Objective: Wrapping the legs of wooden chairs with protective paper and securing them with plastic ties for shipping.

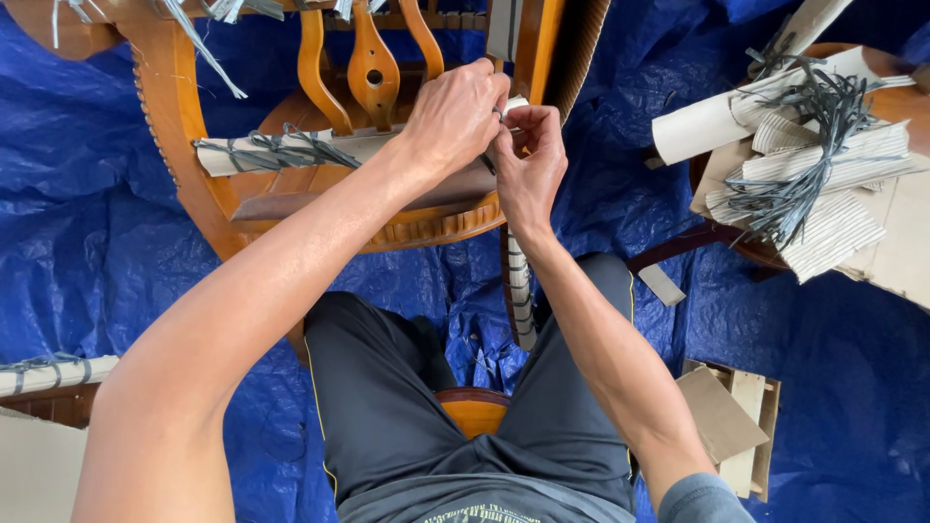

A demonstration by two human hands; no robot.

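Wooden, glossy orange-brown carved chair frame (242, 184) at centre top, on crumpled blue plastic tarp (87, 223); curved seat rail w/ beaded edge, shaped back splats above. Across seat: long roll of pale corrugated cardboard wrap (291, 147), bound w/ grey plastic strapping strips (281, 145); long axis roughly left-right, tilting up slightly twd right, right end under both hands. Second wrapped piece, pale w/ grey bands (520, 286), running near-vertical below right hand, down between knees.

Left hand (455, 114): clenched, knuckles up, fingers pinched on thin grey strip at right end of roll. Right hand (531, 160): thumb + fingertips pinching same spot, touching left hand. Exact strip end hidden between fingers; can't tell knot or loose end.

Around: at right, round wooden tabletop (906, 102) piled w/ ribbed cardboard sheets and rolls (833, 228), bundle of dark grey strips (804, 155) fanned on top. Lower right: flat brown cardboard pieces and small wooden slats (731, 421) on tarp. Lower left: another cardboard-wrapped, strap-bound piece (53, 373). Loose grey strips hanging at top edge. Dark shorts w/ yellow piping (387, 407) in foreground, orange wooden stool seat (472, 407) between legs. Chair upright (538, 44) just beside hands, crowding right side.
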